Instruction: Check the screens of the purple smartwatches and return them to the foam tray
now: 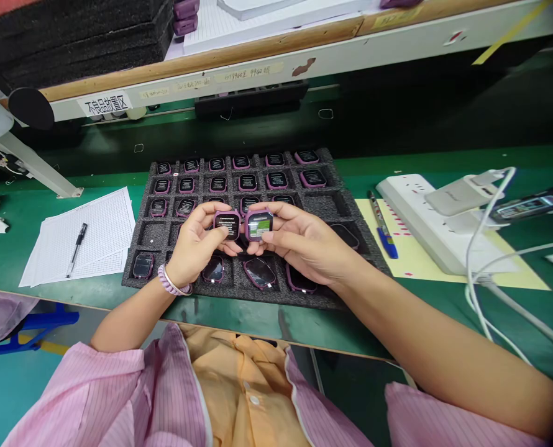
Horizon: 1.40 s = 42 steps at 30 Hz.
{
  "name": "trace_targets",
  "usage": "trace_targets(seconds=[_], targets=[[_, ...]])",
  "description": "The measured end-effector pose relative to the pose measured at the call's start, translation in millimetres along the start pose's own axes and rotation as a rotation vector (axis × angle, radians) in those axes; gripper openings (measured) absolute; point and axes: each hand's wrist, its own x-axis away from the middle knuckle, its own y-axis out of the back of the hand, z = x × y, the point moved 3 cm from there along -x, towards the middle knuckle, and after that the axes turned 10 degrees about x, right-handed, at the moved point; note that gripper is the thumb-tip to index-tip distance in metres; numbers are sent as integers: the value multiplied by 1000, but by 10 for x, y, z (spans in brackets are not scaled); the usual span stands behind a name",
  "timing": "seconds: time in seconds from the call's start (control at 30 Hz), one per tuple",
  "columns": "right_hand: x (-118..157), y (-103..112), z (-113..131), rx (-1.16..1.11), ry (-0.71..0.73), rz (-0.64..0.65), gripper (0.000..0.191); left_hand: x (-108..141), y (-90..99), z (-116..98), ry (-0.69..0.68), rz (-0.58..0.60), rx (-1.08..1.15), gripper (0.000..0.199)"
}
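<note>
My left hand (199,239) is closed around a purple-cased smartwatch (230,222) whose dark screen shows lines of white text; the thumb lies on its screen. A second smartwatch (260,225), with green and white on its lit screen, is gripped by my right hand (299,239), thumb at the screen's lower right corner. The two watches are side by side, above a black foam tray (139,251). Rows of similar purple watches sit in the tray's compartments, such as a smartwatch (143,266) at the front left. My hands hide part of the middle rows.
Left of the tray, a black pen (77,248) lies on printed grid sheets (113,217). To the right are a white power strip (425,230) with a plugged-in charger (463,195), loose white cables (475,248) and a blue pen (386,233) on yellow paper. A shelf edge (332,68) crosses above.
</note>
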Motion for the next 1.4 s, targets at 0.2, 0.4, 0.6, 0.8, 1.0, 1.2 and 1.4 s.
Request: trace_targets(seconds=[0.2, 0.4, 0.6, 0.8, 1.0, 1.2, 1.4], targets=[[-1, -4, 7, -3, -7, 3, 57, 3, -3, 10, 6, 5, 18, 48], [-9, 2, 6, 35, 12, -12, 63, -3, 8, 47, -41, 37, -15, 54], [-33, 13, -17, -41, -22, -44, 42, 3, -2, 45, 59, 39, 51, 47], [-20, 12, -5, -42, -25, -61, 44, 19, -34, 12, 61, 32, 69, 45], [-23, 17, -21, 2, 3, -58, 47, 26, -44, 21, 63, 53, 50, 46], [-23, 18, -28, 3, 14, -54, 48, 34, -47, 23, 60, 60, 35, 45], [-8, -3, 8, -5, 24, -32, 44, 19, -35, 21, 59, 36, 14, 45]])
